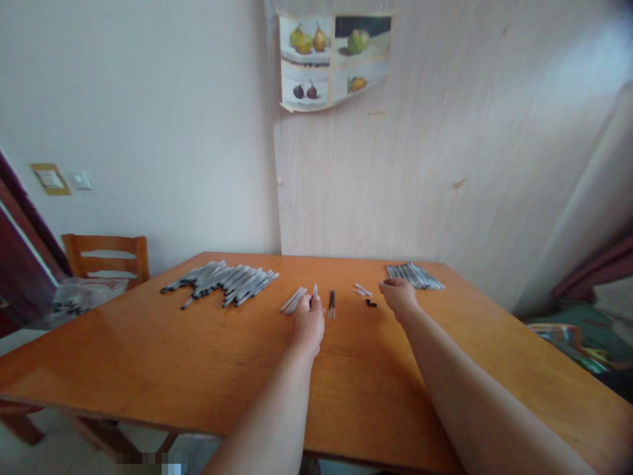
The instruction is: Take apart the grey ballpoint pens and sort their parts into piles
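Note:
My left hand [310,323] is closed around a pen [315,290], which points up and away with its tip showing above the fingers. Clear pen barrels [293,300] lie just left of that hand. To its right are a few dark-topped pen refills [331,305] side by side. My right hand [399,295] hovers in front of the right-hand pen pile [415,275], thumb and fingers pinched together; anything between them is too small to make out. Between the hands lie small whitish pieces [362,290] and small black plugs [370,303].
A large heap of pen barrels with black ends [222,280] covers the back left of the wooden table [198,369]. A wooden chair [106,254] stands beyond its left edge, near a plastic bag [89,290]. Behind is a wall with a fruit poster [336,63].

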Motion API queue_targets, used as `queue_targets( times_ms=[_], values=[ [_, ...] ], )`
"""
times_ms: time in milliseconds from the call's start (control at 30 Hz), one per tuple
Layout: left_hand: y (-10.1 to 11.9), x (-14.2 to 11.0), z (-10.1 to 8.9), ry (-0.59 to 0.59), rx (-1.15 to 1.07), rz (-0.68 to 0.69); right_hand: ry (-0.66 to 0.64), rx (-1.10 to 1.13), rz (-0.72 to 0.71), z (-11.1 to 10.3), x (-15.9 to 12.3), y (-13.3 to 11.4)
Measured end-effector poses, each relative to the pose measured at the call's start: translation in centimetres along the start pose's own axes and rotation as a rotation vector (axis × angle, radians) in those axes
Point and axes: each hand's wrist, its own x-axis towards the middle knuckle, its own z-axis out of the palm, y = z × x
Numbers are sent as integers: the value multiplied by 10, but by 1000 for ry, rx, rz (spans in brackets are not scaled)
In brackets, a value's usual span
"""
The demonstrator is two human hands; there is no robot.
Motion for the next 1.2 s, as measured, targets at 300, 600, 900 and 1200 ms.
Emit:
queue_targets(
  times_ms=[300, 600, 900, 1200],
  values=[
    [-1, 1, 2, 18, 22, -20, -170, -355, -77, 4, 31, 8],
    [1, -1, 2, 23, 47, -3, -304, -423, -248, 18, 34, 4],
    [1, -2, 2, 0, 82, -10, -371, -503, -299, 24, 40, 0],
    [-7, 3, 3, -4, 99, -14, -448, -504, -359, 34, 49, -1]
  ],
)
